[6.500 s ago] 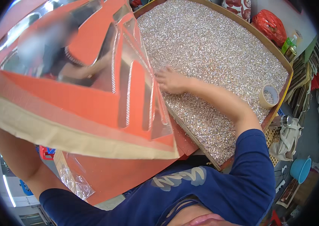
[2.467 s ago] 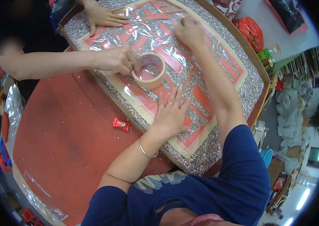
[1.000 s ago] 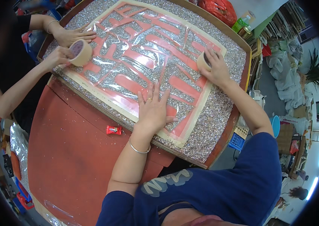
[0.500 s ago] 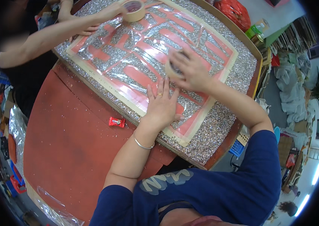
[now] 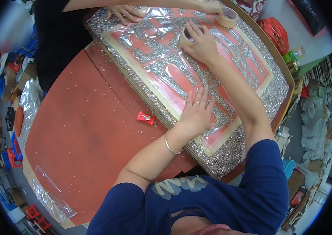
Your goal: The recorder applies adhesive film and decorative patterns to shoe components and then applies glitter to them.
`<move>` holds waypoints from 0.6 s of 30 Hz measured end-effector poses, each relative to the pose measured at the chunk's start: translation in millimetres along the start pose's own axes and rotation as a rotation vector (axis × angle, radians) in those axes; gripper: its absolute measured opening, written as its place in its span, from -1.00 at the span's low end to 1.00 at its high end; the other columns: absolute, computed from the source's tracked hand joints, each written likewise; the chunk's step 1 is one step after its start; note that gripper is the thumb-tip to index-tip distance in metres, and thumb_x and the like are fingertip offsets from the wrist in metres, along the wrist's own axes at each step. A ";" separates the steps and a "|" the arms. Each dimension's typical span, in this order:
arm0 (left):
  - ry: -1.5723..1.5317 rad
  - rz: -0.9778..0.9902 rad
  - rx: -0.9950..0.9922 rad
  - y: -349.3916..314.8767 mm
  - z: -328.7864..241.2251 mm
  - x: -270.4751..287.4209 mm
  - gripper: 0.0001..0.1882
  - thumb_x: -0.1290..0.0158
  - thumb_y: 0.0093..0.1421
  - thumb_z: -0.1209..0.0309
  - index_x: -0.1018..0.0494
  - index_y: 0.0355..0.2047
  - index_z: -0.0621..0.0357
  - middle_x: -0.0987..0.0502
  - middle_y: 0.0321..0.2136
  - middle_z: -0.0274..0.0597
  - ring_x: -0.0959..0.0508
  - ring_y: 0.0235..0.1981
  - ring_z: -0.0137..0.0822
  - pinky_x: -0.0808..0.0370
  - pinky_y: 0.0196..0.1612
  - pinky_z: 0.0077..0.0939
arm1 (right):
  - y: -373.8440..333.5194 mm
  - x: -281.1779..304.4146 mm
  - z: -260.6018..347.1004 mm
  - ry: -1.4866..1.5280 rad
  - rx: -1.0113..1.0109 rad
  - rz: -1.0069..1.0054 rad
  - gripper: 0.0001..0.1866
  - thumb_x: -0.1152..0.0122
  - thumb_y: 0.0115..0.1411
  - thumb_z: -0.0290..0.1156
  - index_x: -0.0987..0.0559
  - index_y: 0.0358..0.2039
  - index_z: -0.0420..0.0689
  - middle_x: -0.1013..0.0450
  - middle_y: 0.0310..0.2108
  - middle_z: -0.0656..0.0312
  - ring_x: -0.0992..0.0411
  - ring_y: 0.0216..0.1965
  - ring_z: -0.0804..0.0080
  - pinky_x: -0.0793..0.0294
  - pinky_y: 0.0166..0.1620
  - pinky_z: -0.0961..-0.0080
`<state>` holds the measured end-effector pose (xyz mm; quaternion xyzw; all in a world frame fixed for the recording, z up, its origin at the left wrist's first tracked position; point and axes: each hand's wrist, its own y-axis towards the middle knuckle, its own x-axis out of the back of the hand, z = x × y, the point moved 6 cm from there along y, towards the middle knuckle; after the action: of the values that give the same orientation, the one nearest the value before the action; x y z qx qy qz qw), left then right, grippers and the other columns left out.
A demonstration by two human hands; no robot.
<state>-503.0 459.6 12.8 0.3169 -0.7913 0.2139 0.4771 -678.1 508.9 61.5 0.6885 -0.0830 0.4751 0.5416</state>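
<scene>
Holding a beige tape roll (image 5: pixel 186 36) in the right hand (image 5: pixel 202 44); left hand (image 5: pixel 197 113) flat, fingers spread, pressing the clear film (image 5: pixel 174 72) – glossy, crinkled – over a red-patterned sheet (image 5: pixel 230 131) on the glittery silver board (image 5: pixel 228 156) atop the red table (image 5: pixel 83 129).

The stencil sheet (image 5: pixel 197 66) lies on the glitter board (image 5: pixel 260 117), which sits on the desk (image 5: pixel 83 129) toward two o'clock. Left hand (image 5: pixel 197 113) rests flat on the sheet's near edge; right hand (image 5: pixel 201 43), at twelve o'clock from it, sits farther up on a tape roll (image 5: pixel 185 37). A co-worker's tape roll (image 5: pixel 228 17) lies at one o'clock beyond. At nine o'clock of the left hand, a wrapped sweet (image 5: pixel 145 117) lies on the desk beside the board.
</scene>
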 end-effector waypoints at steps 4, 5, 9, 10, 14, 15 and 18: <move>-0.005 0.027 0.048 -6.8 4.1 0.3 0.03 -0.22 -0.07 -0.02 -0.02 0.27 0.26 0.14 0.28 0.35 0.14 0.34 0.17 0.19 0.28 0.21 | -24.8 12.3 47.9 0.094 0.150 0.192 -0.31 -0.30 -0.05 -0.17 -0.37 0.09 -0.21 -0.33 0.09 0.05 -0.31 0.00 -0.06 -0.38 0.01 0.15; 0.010 0.043 0.041 -7.0 0.4 0.6 0.04 -0.23 -0.08 -0.02 -0.01 0.28 0.26 0.14 0.28 0.35 0.14 0.34 0.17 0.19 0.28 0.21 | -25.0 13.6 53.5 0.069 0.164 0.175 -0.31 -0.30 -0.06 -0.18 -0.37 0.09 -0.17 -0.34 0.10 0.11 -0.31 0.01 -0.05 -0.42 -0.04 0.15; -0.071 0.027 -0.006 -2.0 1.2 2.1 0.04 -0.24 -0.09 0.00 -0.02 0.27 0.26 0.12 0.28 0.34 0.15 0.34 0.17 0.19 0.28 0.23 | 12.1 -17.5 61.3 0.015 0.150 0.121 -0.29 -0.31 -0.05 -0.13 -0.37 0.10 -0.16 -0.32 0.12 0.14 -0.26 0.06 -0.04 -0.38 -0.01 0.13; -0.067 0.025 0.002 -3.2 5.4 0.1 0.04 -0.24 -0.09 0.00 -0.02 0.27 0.26 0.12 0.28 0.34 0.15 0.34 0.17 0.19 0.28 0.23 | 11.2 -23.3 68.9 0.111 0.140 0.230 -0.25 -0.30 -0.04 -0.14 -0.32 0.15 -0.19 -0.28 0.15 0.08 -0.24 0.10 -0.06 -0.26 0.14 0.13; -0.076 0.078 0.018 -3.0 7.6 -3.8 0.03 -0.23 -0.09 0.01 -0.02 0.28 0.24 0.08 0.28 0.31 0.15 0.34 0.16 0.23 0.29 0.22 | -23.9 15.1 98.6 0.283 0.378 0.361 -0.24 -0.29 -0.01 -0.11 -0.31 0.16 -0.19 -0.27 0.16 0.08 -0.25 0.07 -0.07 -0.32 0.06 0.11; -0.046 0.132 0.050 -3.5 3.9 -6.2 0.03 -0.23 -0.09 0.00 -0.01 0.28 0.23 0.06 0.28 0.28 0.15 0.34 0.15 0.24 0.29 0.20 | -20.2 12.3 103.3 0.300 0.386 0.364 -0.24 -0.29 -0.01 -0.11 -0.31 0.16 -0.19 -0.27 0.16 0.08 -0.25 0.07 -0.07 -0.32 0.06 0.11; -0.031 0.187 0.018 -2.2 -1.0 -0.5 0.03 -0.22 -0.09 -0.01 -0.01 0.28 0.23 0.04 0.28 0.22 0.16 0.34 0.14 0.27 0.31 0.16 | 14.0 -19.0 106.3 0.159 0.232 0.248 -0.26 -0.29 -0.02 -0.11 -0.32 0.13 -0.19 -0.30 0.13 0.09 -0.27 0.04 -0.04 -0.38 0.01 0.16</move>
<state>-500.6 458.7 12.9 0.2492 -0.8228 0.2597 0.4398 -637.1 408.0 60.8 0.6913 -0.0690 0.5975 0.4005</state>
